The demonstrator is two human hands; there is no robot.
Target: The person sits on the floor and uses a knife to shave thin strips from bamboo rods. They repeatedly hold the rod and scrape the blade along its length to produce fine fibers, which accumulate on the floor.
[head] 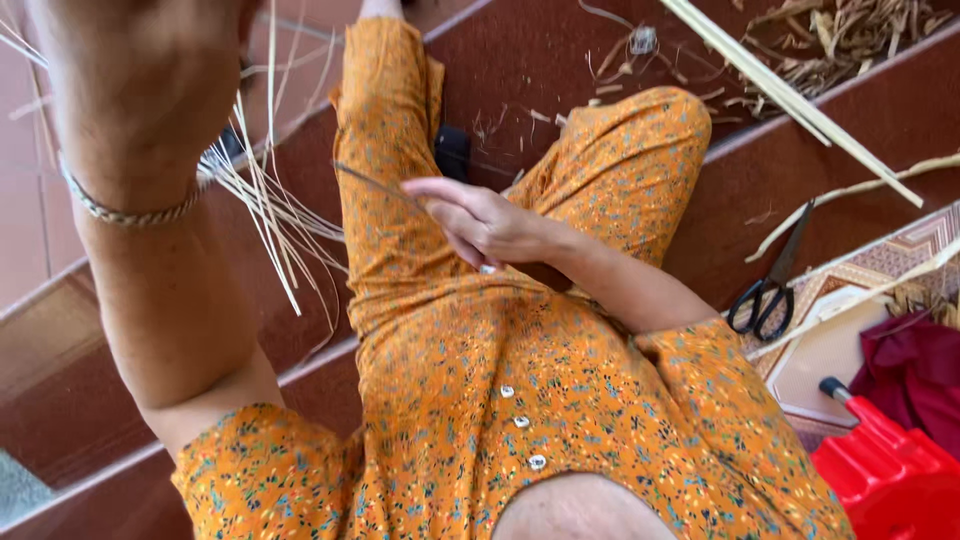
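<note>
A thin strip [375, 183] is pinched between thumb and fingers of the right hand [480, 222], which is held over the lap in the middle of the scene. The strip runs from that hand up and to the left, its long axis slanting across the orange-clad thigh toward the bundle of pale strips [265, 205]. That bundle fans down and to the right from the raised left hand [140, 70], seen close and blurred at the upper left; its fingers cannot be made out, so whether it is closed on the bundle cannot be told. A bracelet [130, 212] is worn on that wrist. The right hand is the nearer to the single strip; the bundle lies to its left. Black-handled scissors [768, 285] are laid on the step at the right, well apart from both hands. A red plastic container [885, 470] is seen at the near right; its contents are not shown
</note>
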